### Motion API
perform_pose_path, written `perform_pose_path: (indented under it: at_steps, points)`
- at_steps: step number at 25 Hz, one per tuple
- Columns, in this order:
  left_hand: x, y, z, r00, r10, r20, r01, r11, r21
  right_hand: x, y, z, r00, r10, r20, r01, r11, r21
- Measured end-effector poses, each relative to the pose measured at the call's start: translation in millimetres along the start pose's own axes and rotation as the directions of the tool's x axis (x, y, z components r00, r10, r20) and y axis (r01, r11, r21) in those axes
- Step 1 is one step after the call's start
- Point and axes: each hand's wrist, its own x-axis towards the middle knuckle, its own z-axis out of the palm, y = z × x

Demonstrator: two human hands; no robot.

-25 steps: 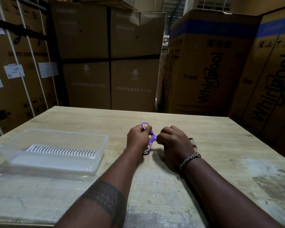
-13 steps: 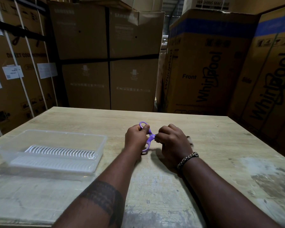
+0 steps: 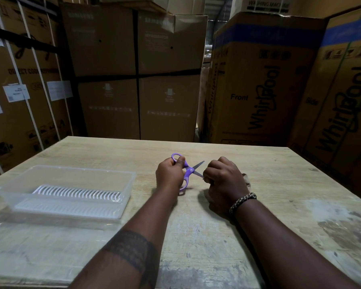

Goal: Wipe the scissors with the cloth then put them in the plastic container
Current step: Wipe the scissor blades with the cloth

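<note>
Table (image 3: 279, 184), container (image 3: 131, 184) holding rack (image 3: 77, 195), left grip (image 3: 169, 174) clasping scissors (image 3: 189, 170), right grip (image 3: 223, 180) clutching cloth (image 3: 246, 177)

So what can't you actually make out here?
Head view only.
The cloth: nearly all hidden inside the right hand; just a scrap shows.
The scissors: lower blade tip hidden by that fist, one handle loop partly behind the left hand.
The plastic container: near edge blurred.

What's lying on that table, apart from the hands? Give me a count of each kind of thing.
Purple scissors: 1
Clear plastic container: 1
Cloth, mostly hidden in the right hand: 1
Total: 3
</note>
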Motion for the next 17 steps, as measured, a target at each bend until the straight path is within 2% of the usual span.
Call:
perform_pose_path:
  at_steps: [3, 8, 14, 17]
  points:
    - [-1.1, 0.5, 0.0, 1.0, -0.002, -0.003, 0.002, 1.0, 0.005, -1.2, 2.4, -2.3, 1.0, 0.007, -0.027, -0.006, 1.0, 0.018]
    - [-6.8, 2.4, 1.9, 0.995, 0.028, 0.098, -0.033, 0.998, 0.046, 3.1, -5.3, 6.0, 0.996, -0.091, 0.005, 0.091, 0.996, 0.015]
    - [-7.5, 4.4, -1.5, 0.998, 0.026, 0.055, -0.027, 0.999, 0.018, 0.4, -0.2, 2.9, 0.998, -0.042, 0.051, 0.041, 0.999, 0.032]
    - [-7.8, 4.4, 1.3, 0.993, 0.031, 0.11, -0.038, 0.998, 0.056, 1.1, -3.1, 3.4, 0.996, -0.066, 0.054, 0.064, 0.998, 0.026]
